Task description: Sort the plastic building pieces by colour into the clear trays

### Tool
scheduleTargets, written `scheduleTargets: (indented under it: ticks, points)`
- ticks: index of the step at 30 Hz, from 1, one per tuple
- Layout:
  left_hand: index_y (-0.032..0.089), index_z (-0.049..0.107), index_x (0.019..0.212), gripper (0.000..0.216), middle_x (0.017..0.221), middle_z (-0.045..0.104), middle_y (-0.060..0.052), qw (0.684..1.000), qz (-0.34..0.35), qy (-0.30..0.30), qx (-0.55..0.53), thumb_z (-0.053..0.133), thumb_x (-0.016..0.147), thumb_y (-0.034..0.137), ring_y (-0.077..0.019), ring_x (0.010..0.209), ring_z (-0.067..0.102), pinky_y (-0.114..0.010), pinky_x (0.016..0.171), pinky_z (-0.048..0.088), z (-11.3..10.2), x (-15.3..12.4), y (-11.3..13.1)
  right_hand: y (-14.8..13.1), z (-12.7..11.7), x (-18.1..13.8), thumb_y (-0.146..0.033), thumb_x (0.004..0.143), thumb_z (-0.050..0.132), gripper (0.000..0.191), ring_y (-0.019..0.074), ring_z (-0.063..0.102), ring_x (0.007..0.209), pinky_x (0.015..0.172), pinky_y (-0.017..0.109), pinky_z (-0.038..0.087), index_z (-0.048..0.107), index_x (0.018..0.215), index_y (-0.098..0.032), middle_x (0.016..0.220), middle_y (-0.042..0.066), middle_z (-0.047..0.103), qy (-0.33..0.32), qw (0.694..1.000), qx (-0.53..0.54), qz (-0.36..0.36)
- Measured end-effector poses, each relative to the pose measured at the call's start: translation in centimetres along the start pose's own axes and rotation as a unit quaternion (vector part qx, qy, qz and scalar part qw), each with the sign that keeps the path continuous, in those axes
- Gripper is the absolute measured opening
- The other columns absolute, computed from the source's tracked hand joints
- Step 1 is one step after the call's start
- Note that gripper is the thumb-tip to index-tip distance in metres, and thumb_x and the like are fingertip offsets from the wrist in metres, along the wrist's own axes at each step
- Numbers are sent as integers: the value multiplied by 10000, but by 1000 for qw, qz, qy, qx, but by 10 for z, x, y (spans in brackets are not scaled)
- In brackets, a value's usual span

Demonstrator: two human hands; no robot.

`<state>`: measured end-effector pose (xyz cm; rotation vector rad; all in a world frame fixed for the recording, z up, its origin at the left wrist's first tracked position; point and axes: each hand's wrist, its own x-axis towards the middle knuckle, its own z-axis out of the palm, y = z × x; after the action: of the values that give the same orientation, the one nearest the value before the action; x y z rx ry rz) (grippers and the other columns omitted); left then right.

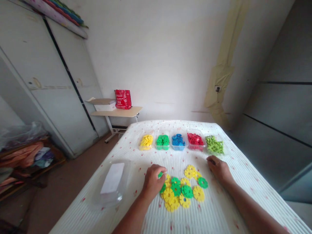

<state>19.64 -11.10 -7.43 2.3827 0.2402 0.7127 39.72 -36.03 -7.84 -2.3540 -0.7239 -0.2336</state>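
My left hand point(154, 178) is closed at the left edge of a loose pile of snowflake discs, pinching a green snowflake disc point(160, 175). Flat yellow snowflake discs point(168, 195) and several green snowflake discs point(187, 191) overlap in the pile. To the right of it, my right hand point(220, 169) rests on the striped tablecloth with its fingers curled. Whether anything is inside that hand is hidden. A clear plastic container point(123, 191) with a white paper on it lies left of my left hand.
Across the table stand clear tubs with yellow pieces point(146, 142), green pieces point(162, 142), blue pieces point(178, 140), red pieces point(195, 139) and light green lattice pieces point(214, 145). A side table point(126, 111) by the wall bears a red bag point(123, 99) and a white box point(105, 106).
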Motion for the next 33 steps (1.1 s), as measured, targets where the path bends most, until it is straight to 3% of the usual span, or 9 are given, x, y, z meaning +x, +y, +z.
scheduleTargets:
  ticks: [4, 9, 16, 24, 33]
  points:
    - [268, 626, 987, 332, 1024, 619, -30, 992, 63, -99, 57, 610, 657, 294, -221, 1007, 509, -379, 891, 358, -3, -4, 20, -8, 2, -1, -306, 708, 375, 229, 177, 597, 685, 642, 263, 436, 573, 741, -197, 744, 49, 646, 5, 999, -23, -27]
    - [307, 593, 1043, 454, 1169, 538, -48, 979, 56, -165, 104, 649, 604, 408, -275, 1113, 420, -453, 946, 271, -5, -8, 30, -10, 5, -2, -269, 732, 360, 223, 175, 588, 708, 675, 270, 430, 568, 760, -195, 774, 55, 632, -3, 998, -45, -35]
    - [276, 633, 855, 311, 1032, 601, -12, 987, 61, -138, 56, 680, 547, 286, -240, 1048, 469, -427, 966, 240, -1, -6, 27, -6, 7, -3, -242, 747, 362, 224, 173, 585, 737, 682, 264, 424, 576, 787, -188, 807, 55, 625, -4, 997, -65, -50]
    - [215, 646, 657, 142, 789, 660, -8, 993, 57, -95, -41, 606, 562, 118, -177, 842, 558, -333, 849, 354, 0, -4, 25, -5, 9, -2, -214, 746, 364, 211, 166, 582, 741, 691, 254, 423, 568, 791, -189, 802, 51, 616, -5, 995, -79, -58]
    - [203, 675, 649, 160, 703, 669, -14, 989, 16, -109, -99, 566, 604, 94, -155, 748, 586, -266, 735, 419, 1, -2, 22, 0, 12, -2, -194, 742, 373, 206, 168, 574, 750, 696, 260, 423, 571, 800, -196, 816, 50, 614, 1, 996, -70, -62]
